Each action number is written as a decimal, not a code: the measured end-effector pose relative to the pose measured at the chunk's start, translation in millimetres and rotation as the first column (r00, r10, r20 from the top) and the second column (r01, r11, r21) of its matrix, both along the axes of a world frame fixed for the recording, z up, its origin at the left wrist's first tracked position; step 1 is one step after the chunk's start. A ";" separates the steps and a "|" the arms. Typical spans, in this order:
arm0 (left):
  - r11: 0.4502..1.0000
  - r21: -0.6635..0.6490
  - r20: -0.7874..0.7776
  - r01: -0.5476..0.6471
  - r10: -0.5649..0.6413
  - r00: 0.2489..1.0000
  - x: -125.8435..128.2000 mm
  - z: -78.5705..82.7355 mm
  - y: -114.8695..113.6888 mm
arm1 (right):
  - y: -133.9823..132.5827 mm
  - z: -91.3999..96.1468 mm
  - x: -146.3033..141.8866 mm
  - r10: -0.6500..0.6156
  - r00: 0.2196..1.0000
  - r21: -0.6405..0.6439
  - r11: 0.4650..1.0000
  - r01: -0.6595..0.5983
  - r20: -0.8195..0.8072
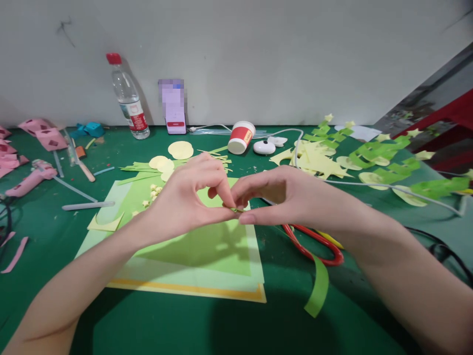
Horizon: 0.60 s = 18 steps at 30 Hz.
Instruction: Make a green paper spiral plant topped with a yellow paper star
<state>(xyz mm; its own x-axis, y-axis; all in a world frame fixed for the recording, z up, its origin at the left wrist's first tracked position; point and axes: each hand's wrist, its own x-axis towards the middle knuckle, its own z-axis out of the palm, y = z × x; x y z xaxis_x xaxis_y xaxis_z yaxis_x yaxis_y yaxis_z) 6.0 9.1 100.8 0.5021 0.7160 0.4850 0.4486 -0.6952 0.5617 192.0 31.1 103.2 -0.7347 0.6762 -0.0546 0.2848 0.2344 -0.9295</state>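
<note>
Pinching a tiny green paper scrap [236, 210], our left hand [185, 197] and right hand [288, 195] hover over smooth sheets [207, 256], red scissors [314, 245] at four o'clock.

Tiny green paper strip [236, 210], mostly hidden, pinched btwn left hand [185, 199] & right hand [290, 195], over light-green sheets [207, 256]

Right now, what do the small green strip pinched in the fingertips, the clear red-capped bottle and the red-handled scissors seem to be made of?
The small green strip, pinched by the left hand and right hand, is likely matte paper: it is thin and creased. The clear red-capped bottle is probably plastic, being see-through and glossy. The red-handled scissors seem to have glossy plastic handles; the blades are hidden.
</note>
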 end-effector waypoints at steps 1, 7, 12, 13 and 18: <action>1.000 -0.001 0.003 -0.006 0.006 1.000 0.1 -0.1 -0.2 | -0.6 -0.6 -1.4 -0.011 1.000 -0.016 1.000 0.011 -0.007; 0.997 0.076 -0.010 -0.020 0.021 1.000 1.3 -1.9 0.4 | -3.7 -2.7 -6.3 -0.106 0.994 -0.073 0.992 0.104 -0.016; 0.986 0.168 -0.026 0.014 -0.010 1.000 1.1 -3.2 2.2 | -1.4 -3.9 -1.3 -0.134 0.991 -0.089 0.987 0.133 -0.009; 0.983 0.178 -0.020 0.042 -0.039 0.999 0.6 -3.3 2.9 | -0.4 -4.3 -0.2 -0.124 0.992 -0.101 0.987 0.121 -0.022; 0.972 0.184 -0.064 0.145 -0.136 0.989 -1.9 -3.6 6.2 | 3.8 -5.6 1.3 -0.062 0.998 -0.153 0.987 0.057 -0.025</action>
<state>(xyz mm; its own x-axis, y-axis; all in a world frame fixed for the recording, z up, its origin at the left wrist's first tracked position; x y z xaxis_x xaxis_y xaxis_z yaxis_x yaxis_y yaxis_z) 4.1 15.2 97.2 0.6185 0.5349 0.5756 0.3631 -0.8442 0.3942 193.3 34.9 97.5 -0.6964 0.7040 -0.1391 0.2655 0.0727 -0.9614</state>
